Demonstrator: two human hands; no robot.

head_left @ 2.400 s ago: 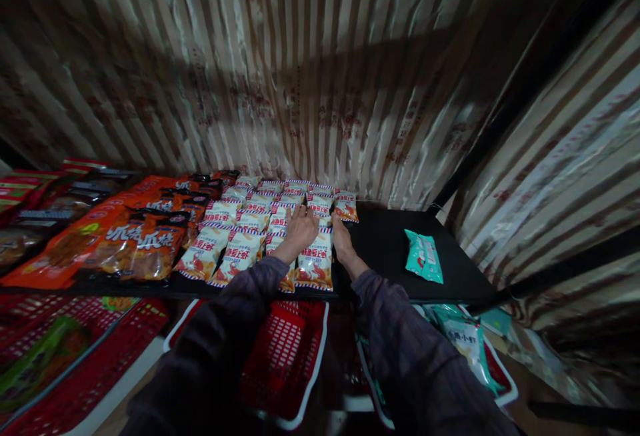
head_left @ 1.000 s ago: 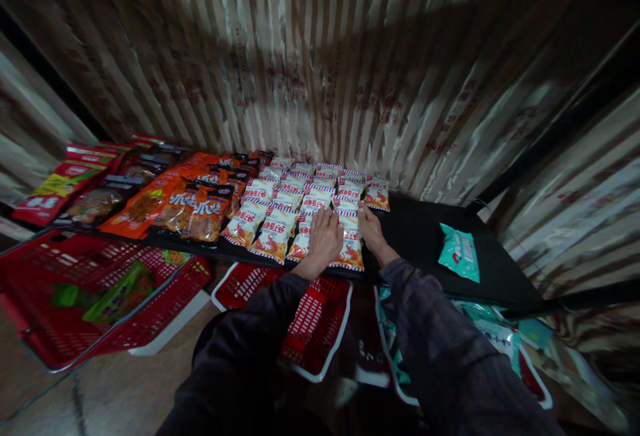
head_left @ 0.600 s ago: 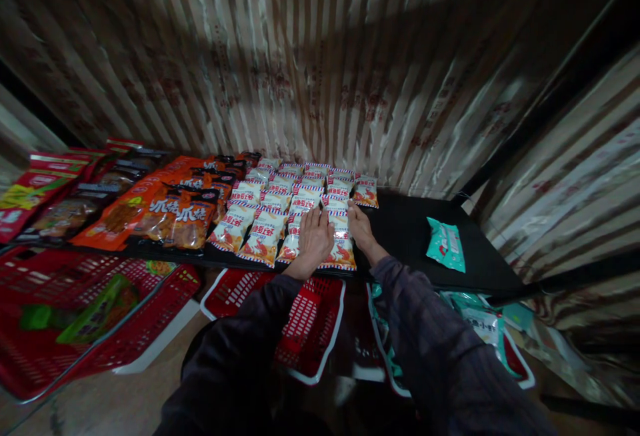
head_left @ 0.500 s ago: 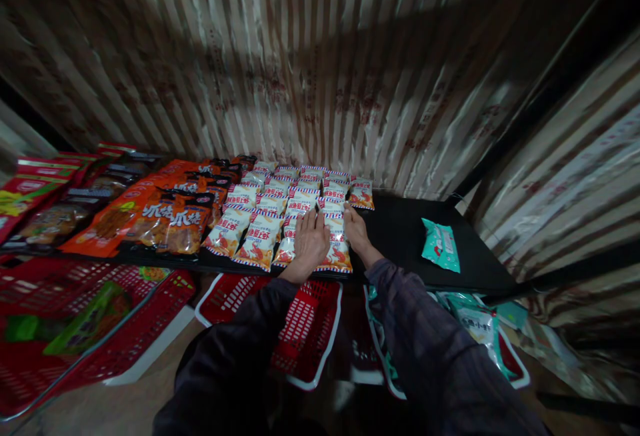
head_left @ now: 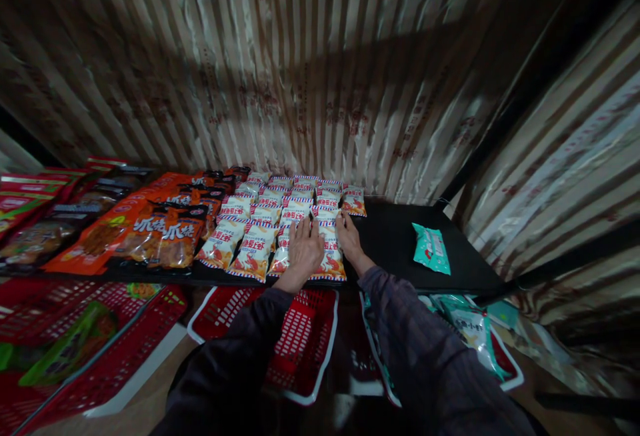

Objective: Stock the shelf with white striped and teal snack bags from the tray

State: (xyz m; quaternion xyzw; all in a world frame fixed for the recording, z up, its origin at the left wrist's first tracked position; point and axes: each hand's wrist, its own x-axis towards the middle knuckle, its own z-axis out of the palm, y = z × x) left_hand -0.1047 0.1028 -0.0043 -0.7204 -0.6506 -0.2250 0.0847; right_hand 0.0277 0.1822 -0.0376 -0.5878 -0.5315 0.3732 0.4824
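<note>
Rows of small white snack packets (head_left: 253,249) with red lettering and striped edges lie overlapping on a black shelf (head_left: 387,239). My left hand (head_left: 306,249) rests flat across the front packets towards the right of the rows, its fingers stretched out and partly covering them. Against the right edge of the front right packet (head_left: 330,259) is my right hand (head_left: 351,241), fingers extended along its side and touching it near the top corner. Its thumb is hard to make out.
Orange snack bags (head_left: 175,239) and red bags (head_left: 25,199) lie on the left. A turquoise packet (head_left: 431,249) lies alone at the right. Below are red baskets (head_left: 305,336), one holding turquoise bags (head_left: 473,333). A striped curtain (head_left: 300,76) hangs behind; a black post (head_left: 500,129) slants at right.
The view has shifted slightly, so the shelf appears a little lower and further left. Both hands stay at the same packets, with the right hand's fingers a little more extended.
</note>
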